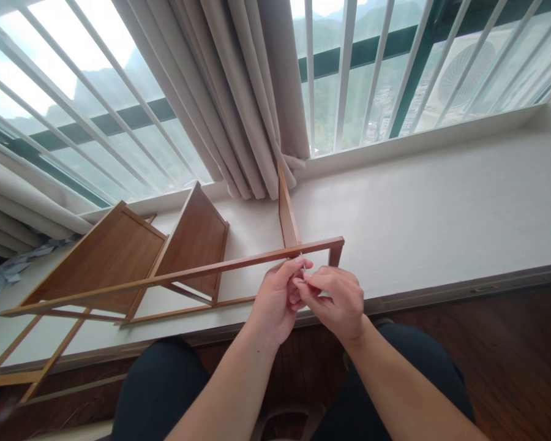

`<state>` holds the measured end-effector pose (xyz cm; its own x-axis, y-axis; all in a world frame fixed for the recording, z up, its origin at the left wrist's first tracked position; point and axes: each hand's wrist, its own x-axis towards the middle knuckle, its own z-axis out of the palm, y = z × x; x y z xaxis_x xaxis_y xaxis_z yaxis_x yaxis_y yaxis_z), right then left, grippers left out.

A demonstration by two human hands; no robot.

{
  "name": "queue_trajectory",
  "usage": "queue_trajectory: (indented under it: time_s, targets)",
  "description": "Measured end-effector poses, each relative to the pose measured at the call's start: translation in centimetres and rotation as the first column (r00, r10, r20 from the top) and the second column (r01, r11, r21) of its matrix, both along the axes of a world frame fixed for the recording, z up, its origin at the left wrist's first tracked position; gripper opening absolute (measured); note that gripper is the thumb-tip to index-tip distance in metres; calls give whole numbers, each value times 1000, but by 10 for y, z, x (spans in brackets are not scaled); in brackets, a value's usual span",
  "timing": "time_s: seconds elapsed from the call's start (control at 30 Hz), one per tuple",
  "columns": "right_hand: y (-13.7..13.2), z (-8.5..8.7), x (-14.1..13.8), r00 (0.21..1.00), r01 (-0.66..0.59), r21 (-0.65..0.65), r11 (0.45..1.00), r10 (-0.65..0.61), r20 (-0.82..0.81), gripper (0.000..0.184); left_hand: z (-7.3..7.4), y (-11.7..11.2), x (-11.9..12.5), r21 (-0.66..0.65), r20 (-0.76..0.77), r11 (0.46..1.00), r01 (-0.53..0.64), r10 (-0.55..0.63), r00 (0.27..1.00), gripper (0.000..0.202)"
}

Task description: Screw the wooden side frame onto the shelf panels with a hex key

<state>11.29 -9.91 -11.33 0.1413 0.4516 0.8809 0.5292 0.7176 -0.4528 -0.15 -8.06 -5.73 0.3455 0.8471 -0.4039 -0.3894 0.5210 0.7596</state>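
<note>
A wooden shelf frame (220,267) lies on its side, with its long rail towards me and several brown panels standing between the rails. Close under the rail, near its right end, a thin bent metal rod (302,262) that looks like a hex key points up at the wood. My left hand (278,297) is closed, thumb and fingers pinched around the rod. Pressed up against it, my right hand (334,299) pinches the rod's lower end. The fingers partly hide the rod, and I cannot tell whether its tip sits in a screw.
The frame rests on a wide white window sill (431,202). Behind it hang grey-beige curtains (224,92) and barred windows. A sill edge (468,285) runs before my knees, above a dark wooden floor (518,349). Wooden legs (41,373) jut out at the lower left.
</note>
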Motion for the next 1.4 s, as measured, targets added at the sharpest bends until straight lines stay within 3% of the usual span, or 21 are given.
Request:
queue_trajectory:
  time_s: [0.2, 0.27, 0.33, 0.43, 0.5, 0.6, 0.67, 0.73, 0.8, 0.93, 1.1, 1.4]
  targets:
    - [0, 0, -2, 1000, 6, 18, 1000, -6, -17, 18, -4, 3, -1, 45, -43, 999, 24, -22, 999, 30]
    - [0, -1, -2, 1000, -6, 21, 1000, 7, -16, 19, -1, 4, -6, 128, -171, 987, 97, -74, 983, 35]
    - [1, -2, -1, 1000, -16, 25, 1000, 16, -10, 20, 10, 3, -17, 272, -409, 933, 237, -111, 906, 43]
    - [1, -1, -1, 1000, -14, 26, 1000, 14, -5, 23, 42, 0, -38, 432, -778, 732, 527, 8, 628, 53]
    - [1, 0, -1, 1000, -18, 17, 1000, 18, -10, 24, 68, 2, -49, 467, -871, 550, 692, 149, 469, 46]
    - [0, 0, -2, 1000, -23, 2, 1000, 23, -14, 23, 95, 22, -55, 491, -826, 218, 844, 425, 371, 16]
    - [0, 0, -3, 1000, -8, 3, 1000, 8, -11, 23, 101, 44, -54, 404, -777, 8, 915, 531, 338, 25]
    - [0, -1, -4, 1000, 8, 6, 1000, -8, -13, 22, 99, 66, -52, 239, -783, -145, 960, 556, 279, 36]
    - [0, -1, -4, 1000, 19, 11, 1000, -18, -15, 22, 92, 83, -49, 96, -800, -232, 968, 561, 213, 47]
    - [0, -2, -4, 1000, 13, -1, 1000, -13, -23, 22, 77, 91, -43, 31, -806, -289, 957, 558, 195, 46]
    - [2, -1, -5, 1000, 2, -6, 1000, -2, -29, 21, 61, 83, -35, 87, -740, -258, 962, 630, 236, 21]
    - [1, 2, -5, 998, 55, 21, 998, -54, -14, 19, 49, 80, -29, 110, -618, -277, 955, 733, 284, 15]
